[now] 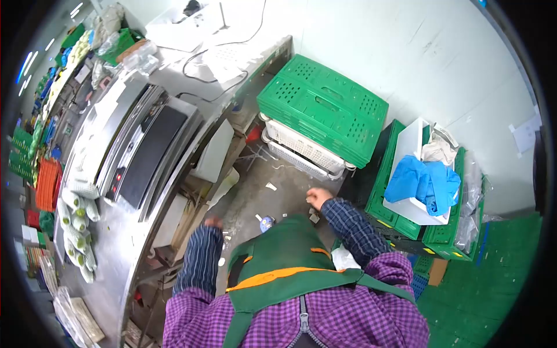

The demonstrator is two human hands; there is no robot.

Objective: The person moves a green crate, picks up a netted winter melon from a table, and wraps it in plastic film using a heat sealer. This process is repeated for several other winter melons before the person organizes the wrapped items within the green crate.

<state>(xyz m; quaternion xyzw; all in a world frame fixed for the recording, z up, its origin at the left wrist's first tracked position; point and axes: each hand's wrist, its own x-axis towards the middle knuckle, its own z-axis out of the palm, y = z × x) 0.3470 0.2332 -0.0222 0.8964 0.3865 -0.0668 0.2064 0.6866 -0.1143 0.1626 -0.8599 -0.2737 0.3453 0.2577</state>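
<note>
Purple checked shirt, dark plaid sleeves, green apron with orange trim.

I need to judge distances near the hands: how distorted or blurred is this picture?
Head view: strong fisheye, dark corners, the table edge bends. Even light, no hard glare. Right hand and left hand are small and soft, fingers not distinct; green crates look sharper.

A small blue-and-white round object (266,223) is lying on the grey floor. Pale paper scraps (271,187) are lying scattered just beyond it.
</note>
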